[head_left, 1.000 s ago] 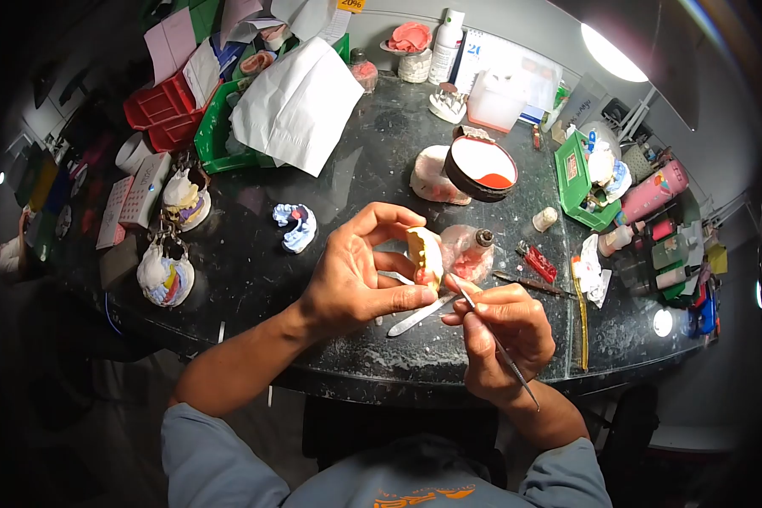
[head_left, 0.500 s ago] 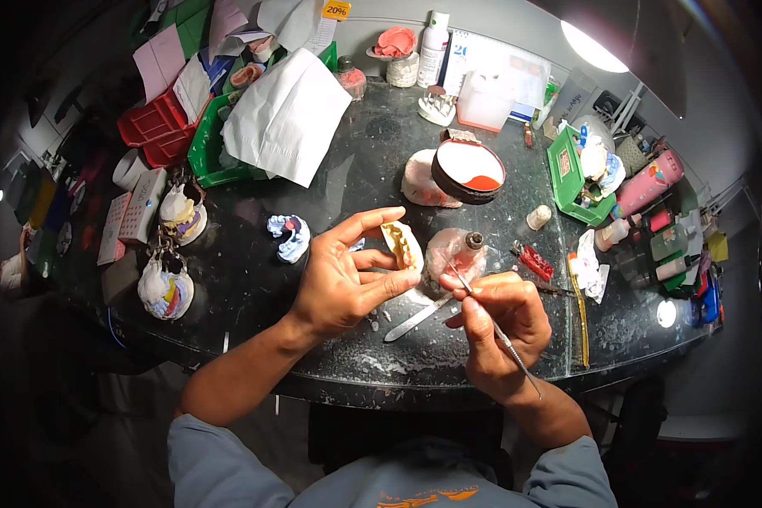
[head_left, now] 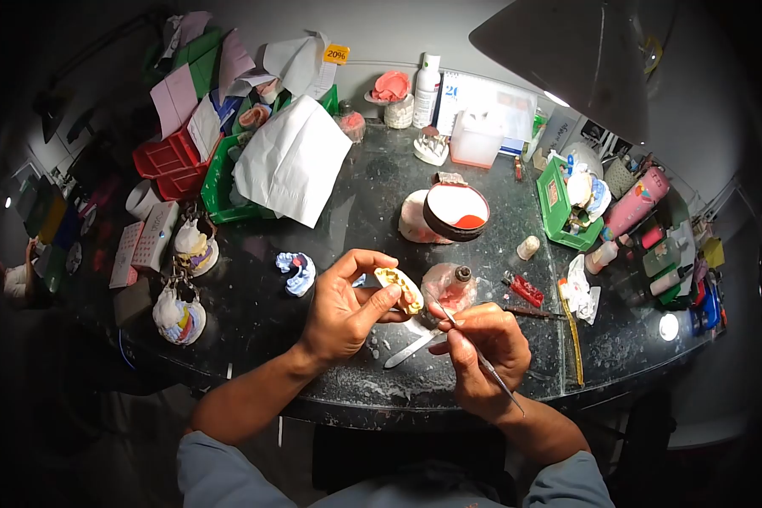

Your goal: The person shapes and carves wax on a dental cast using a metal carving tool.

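Dental cast (head_left: 407, 295) clamped in left fingers (head_left: 372, 311), tool (head_left: 494, 375) pinched by right fingers (head_left: 464, 351), jar (head_left: 454, 294) just beyond, blade (head_left: 409, 350) near

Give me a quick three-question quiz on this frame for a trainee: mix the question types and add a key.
1. Which hand grips the slim metal tool?
2. True or false: the left hand is empty.
3. What colour is the small cast lying on the bench just to the left of the left hand?
A) Red
B) Pale blue
C) Green

Key:
1. The right hand.
2. False; it holds a pale yellow dental cast.
3. B
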Demonstrator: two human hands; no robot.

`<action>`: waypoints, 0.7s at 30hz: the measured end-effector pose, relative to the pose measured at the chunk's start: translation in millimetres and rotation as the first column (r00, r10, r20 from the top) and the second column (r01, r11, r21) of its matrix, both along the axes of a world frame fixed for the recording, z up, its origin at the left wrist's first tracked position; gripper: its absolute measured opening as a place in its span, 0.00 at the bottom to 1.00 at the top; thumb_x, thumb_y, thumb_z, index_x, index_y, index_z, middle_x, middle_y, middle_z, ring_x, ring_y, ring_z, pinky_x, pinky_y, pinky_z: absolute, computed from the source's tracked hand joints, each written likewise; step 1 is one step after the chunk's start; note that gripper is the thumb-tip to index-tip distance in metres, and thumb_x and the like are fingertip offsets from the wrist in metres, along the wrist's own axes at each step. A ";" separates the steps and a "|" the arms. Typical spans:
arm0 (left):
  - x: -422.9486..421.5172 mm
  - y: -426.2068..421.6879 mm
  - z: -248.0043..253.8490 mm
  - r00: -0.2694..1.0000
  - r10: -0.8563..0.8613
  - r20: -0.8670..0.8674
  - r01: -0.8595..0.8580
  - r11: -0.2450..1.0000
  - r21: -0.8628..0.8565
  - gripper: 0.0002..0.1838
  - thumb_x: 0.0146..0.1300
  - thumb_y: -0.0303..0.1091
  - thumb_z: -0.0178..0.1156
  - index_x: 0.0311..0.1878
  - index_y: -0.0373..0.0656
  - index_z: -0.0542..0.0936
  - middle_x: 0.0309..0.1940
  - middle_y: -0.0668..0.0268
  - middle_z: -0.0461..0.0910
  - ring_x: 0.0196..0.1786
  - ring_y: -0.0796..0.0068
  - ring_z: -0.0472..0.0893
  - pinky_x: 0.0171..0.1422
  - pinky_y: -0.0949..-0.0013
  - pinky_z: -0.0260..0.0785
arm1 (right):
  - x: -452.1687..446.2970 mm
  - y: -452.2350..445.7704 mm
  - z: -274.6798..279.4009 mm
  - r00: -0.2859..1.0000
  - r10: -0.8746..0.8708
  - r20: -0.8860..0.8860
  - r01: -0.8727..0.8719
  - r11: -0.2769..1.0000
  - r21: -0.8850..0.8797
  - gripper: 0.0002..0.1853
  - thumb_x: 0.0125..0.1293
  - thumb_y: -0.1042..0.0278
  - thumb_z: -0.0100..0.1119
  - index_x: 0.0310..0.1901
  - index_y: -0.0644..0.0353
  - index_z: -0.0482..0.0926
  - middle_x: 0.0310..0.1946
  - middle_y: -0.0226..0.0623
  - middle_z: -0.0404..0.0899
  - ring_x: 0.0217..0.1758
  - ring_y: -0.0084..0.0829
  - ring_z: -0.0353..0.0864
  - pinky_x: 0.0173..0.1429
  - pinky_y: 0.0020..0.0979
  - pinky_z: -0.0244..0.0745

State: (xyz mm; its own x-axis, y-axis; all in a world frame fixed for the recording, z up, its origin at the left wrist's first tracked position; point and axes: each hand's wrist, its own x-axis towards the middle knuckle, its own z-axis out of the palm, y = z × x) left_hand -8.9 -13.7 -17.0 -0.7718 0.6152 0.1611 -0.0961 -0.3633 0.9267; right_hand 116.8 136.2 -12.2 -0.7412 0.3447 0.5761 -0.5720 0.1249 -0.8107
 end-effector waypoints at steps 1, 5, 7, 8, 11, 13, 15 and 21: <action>0.7 -0.4 0.3 1.000 -0.002 -0.010 0.002 1.000 -0.006 0.15 0.69 0.21 0.60 0.56 0.34 0.71 0.46 0.57 0.81 0.45 0.72 0.86 0.47 0.69 0.86 | -0.4 -0.2 -0.1 1.000 0.000 -0.003 0.000 1.000 -0.002 0.08 0.66 0.88 0.57 0.45 0.72 0.74 0.41 0.46 0.80 0.48 0.36 0.87 0.41 0.26 0.86; 0.2 -3.0 4.8 0.999 -0.001 -0.032 0.000 1.000 -0.027 0.15 0.67 0.21 0.61 0.54 0.35 0.71 0.42 0.57 0.82 0.43 0.72 0.86 0.46 0.69 0.86 | 1.1 5.5 -1.2 0.999 -0.053 -0.009 0.053 0.998 0.031 0.07 0.66 0.87 0.57 0.44 0.71 0.74 0.40 0.45 0.80 0.41 0.33 0.88 0.40 0.27 0.85; -0.8 -4.5 5.1 1.000 0.006 -0.018 -0.006 1.000 -0.025 0.15 0.67 0.21 0.61 0.54 0.34 0.71 0.42 0.57 0.82 0.43 0.72 0.86 0.45 0.68 0.86 | 0.9 7.7 3.3 0.998 -0.067 -0.004 0.067 0.998 0.010 0.06 0.67 0.87 0.56 0.43 0.71 0.74 0.38 0.44 0.80 0.38 0.32 0.89 0.39 0.26 0.85; -1.1 -4.6 6.5 0.999 0.019 -0.026 -0.019 1.000 -0.024 0.14 0.67 0.21 0.62 0.53 0.34 0.71 0.42 0.57 0.82 0.43 0.71 0.86 0.46 0.67 0.86 | 0.1 7.5 6.6 0.996 -0.085 0.005 0.085 0.996 -0.012 0.04 0.67 0.86 0.56 0.42 0.71 0.74 0.35 0.43 0.81 0.34 0.30 0.88 0.37 0.26 0.84; -7.0 -6.3 -1.0 1.000 -0.010 -0.005 0.010 1.000 -0.016 0.15 0.67 0.22 0.62 0.55 0.35 0.72 0.42 0.58 0.83 0.44 0.70 0.87 0.46 0.67 0.86 | 1.4 11.8 7.2 0.997 -0.077 0.009 0.077 0.997 0.003 0.04 0.67 0.85 0.57 0.41 0.70 0.74 0.34 0.42 0.81 0.31 0.28 0.87 0.35 0.25 0.84; -8.6 -6.0 -2.5 1.000 -0.016 0.013 0.016 0.999 -0.029 0.17 0.68 0.22 0.61 0.58 0.34 0.73 0.44 0.57 0.83 0.45 0.69 0.87 0.47 0.67 0.86 | -0.4 12.3 4.1 0.997 -0.061 -0.052 0.064 0.997 0.050 0.03 0.64 0.85 0.59 0.38 0.70 0.76 0.31 0.40 0.80 0.27 0.25 0.84 0.31 0.23 0.81; -10.9 -5.8 -3.2 1.000 -0.010 -0.010 0.010 0.999 -0.037 0.16 0.68 0.22 0.61 0.57 0.34 0.74 0.44 0.56 0.83 0.45 0.69 0.87 0.48 0.66 0.86 | 0.6 13.2 -1.2 0.996 -0.028 -0.087 0.038 0.992 0.121 0.04 0.63 0.85 0.60 0.37 0.70 0.76 0.30 0.39 0.80 0.27 0.24 0.84 0.29 0.23 0.79; -18.5 -3.4 -5.9 0.998 0.057 -0.015 -0.058 0.997 -0.048 0.13 0.68 0.21 0.60 0.55 0.32 0.76 0.46 0.55 0.83 0.47 0.67 0.86 0.48 0.66 0.86 | 0.2 12.5 -9.3 0.988 -0.109 -0.106 0.133 0.958 0.255 0.07 0.54 0.83 0.66 0.34 0.65 0.78 0.25 0.36 0.82 0.23 0.23 0.81 0.29 0.24 0.75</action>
State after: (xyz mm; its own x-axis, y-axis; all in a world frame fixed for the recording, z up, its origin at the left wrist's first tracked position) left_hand -27.4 -17.1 -22.9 -0.8042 0.5770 0.1425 -0.0639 -0.3225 0.9444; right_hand 117.1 148.7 -21.5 -0.6443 0.2577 0.7201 -0.6083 0.3980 -0.6867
